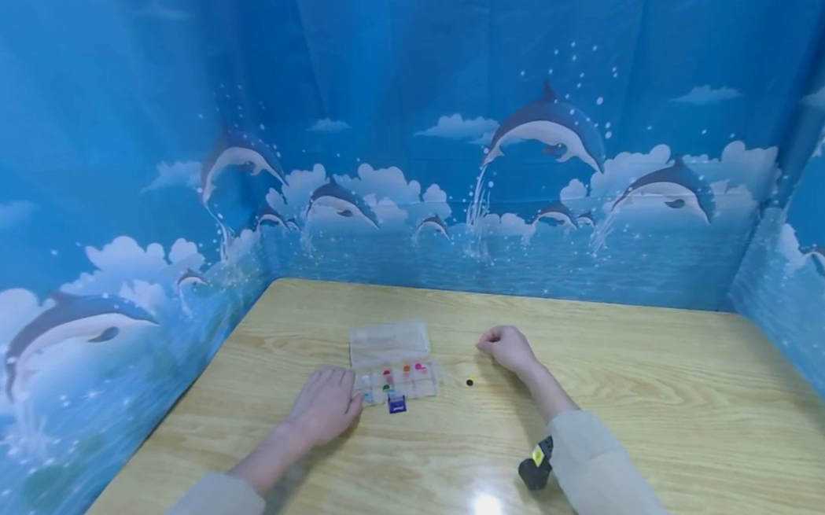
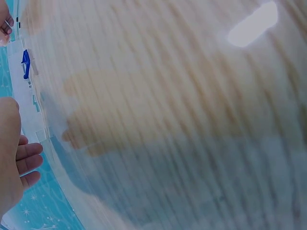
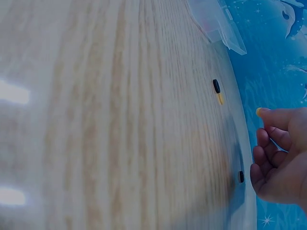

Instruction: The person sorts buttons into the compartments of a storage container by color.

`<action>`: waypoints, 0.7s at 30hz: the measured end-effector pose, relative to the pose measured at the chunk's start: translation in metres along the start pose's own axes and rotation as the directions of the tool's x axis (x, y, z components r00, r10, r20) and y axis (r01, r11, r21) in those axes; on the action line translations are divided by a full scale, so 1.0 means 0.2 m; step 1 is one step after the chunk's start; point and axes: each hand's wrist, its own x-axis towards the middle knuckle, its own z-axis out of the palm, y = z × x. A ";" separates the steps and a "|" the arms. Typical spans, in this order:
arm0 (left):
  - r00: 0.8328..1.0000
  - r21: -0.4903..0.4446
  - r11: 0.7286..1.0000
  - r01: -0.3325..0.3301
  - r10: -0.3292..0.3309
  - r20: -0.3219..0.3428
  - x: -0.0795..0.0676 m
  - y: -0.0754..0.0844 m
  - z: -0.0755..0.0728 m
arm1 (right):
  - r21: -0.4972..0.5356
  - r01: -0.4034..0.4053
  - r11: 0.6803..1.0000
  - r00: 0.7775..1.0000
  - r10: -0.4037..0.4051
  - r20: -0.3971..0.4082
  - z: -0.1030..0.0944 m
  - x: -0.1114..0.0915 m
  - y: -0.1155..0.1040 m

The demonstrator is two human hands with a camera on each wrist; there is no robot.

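Observation:
A clear compartment box [image 1: 420, 388] stands on the table with its transparent lid [image 1: 388, 342] laid back behind it. Several small coloured pieces, red, orange, pink and green among them, sit in its cells. My left hand [image 1: 328, 404] lies at the box's left side, its fingers [image 2: 29, 164] loosely extended. To the right of the box, my right hand [image 1: 510, 349] is raised, pinching a small yellow piece [image 3: 259, 111] at the thumb and fingertip. Between box and right hand, a small black disc [image 1: 470, 382] lies against a yellow one [image 3: 220, 98].
A blue tab [image 1: 396, 403] shows at the box's front edge. Another small dark piece [image 3: 241, 177] lies on the wood-grain table [image 1: 369, 481] below my right hand. Blue dolphin-print curtains [image 1: 411, 242] enclose the back and sides.

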 end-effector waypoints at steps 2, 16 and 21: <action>1.000 -0.001 1.000 0.000 0.000 0.002 0.00 0.00 0.00 | 0.012 0.003 1.000 1.000 -0.003 0.000 0.01 -0.01 -0.01; 1.000 0.004 1.000 -0.013 0.013 -0.021 0.00 0.00 0.01 | 0.068 0.078 0.995 0.996 -0.080 0.026 0.06 -0.07 -0.10; 0.999 -0.002 1.000 -0.018 0.017 -0.029 -0.01 -0.01 0.01 | 0.082 0.101 0.991 0.994 -0.104 0.037 0.08 -0.09 -0.15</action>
